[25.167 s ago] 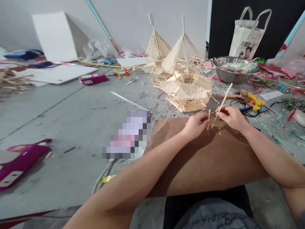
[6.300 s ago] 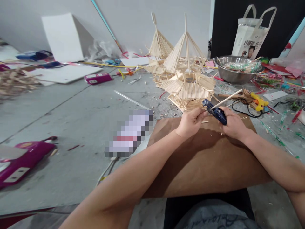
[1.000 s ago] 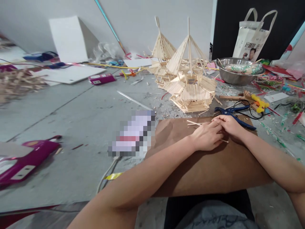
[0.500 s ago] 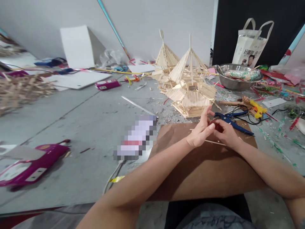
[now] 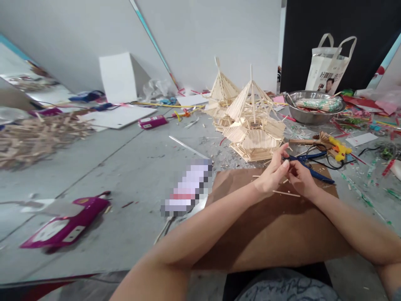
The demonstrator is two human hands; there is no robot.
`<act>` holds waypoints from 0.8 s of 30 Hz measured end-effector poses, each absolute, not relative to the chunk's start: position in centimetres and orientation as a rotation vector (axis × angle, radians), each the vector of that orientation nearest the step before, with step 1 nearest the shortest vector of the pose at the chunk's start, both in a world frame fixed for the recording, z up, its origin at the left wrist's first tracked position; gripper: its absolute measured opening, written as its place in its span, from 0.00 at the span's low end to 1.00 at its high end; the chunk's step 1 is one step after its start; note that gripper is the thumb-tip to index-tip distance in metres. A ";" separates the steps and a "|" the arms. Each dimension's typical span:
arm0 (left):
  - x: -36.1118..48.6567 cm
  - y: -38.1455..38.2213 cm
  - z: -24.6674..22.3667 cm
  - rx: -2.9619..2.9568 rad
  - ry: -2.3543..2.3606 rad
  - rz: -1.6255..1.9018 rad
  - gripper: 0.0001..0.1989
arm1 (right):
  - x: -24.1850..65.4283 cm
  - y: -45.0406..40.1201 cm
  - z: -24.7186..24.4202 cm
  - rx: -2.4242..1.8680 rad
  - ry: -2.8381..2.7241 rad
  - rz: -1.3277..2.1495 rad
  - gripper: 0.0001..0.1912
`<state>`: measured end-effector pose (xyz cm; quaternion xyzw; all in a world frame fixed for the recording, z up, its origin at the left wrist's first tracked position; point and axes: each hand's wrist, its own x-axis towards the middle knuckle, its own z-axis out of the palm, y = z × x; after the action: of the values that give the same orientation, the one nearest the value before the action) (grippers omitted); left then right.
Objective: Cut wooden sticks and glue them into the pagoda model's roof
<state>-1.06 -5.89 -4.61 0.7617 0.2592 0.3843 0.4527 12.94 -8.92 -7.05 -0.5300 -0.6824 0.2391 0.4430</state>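
Observation:
My left hand (image 5: 272, 177) is held over the brown board (image 5: 272, 234), its fingers stretched out and its thumb apart from them. Against its thumb and fingers, my right hand (image 5: 301, 179) curls closed with its fingertips together. Whatever may be between those fingertips is too small or hidden to make out. Thin wooden sticks (image 5: 286, 193) lie on the board beneath both hands. Just beyond the right hand are blue-handled pliers (image 5: 319, 174). Ahead stands a pavilion-shaped stick model (image 5: 255, 140) with pointed roofs, partly behind my left fingertips.
A blurred-out phone (image 5: 189, 186) lies left of the board. Magenta power strips (image 5: 67, 219) rest farther left, near a stick pile (image 5: 40, 138). At right are a yellow glue gun (image 5: 338, 148), a metal bowl (image 5: 315, 118) with wrapped sticks, and a white bag (image 5: 326, 69).
The view has shifted, so the table things appear lower and farther right. My hands stay together over the board; the right fingertips have closed in against the left thumb.

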 end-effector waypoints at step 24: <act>-2.5 -3.5 0.0 1.529 0.961 1.114 0.14 | 13.3 -2.5 4.9 -1.046 -1.527 0.660 0.15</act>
<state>-2.47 -3.48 -0.02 0.6287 0.3954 0.4584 0.4881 13.27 -2.47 4.91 -0.4428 -0.6464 0.2795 0.5550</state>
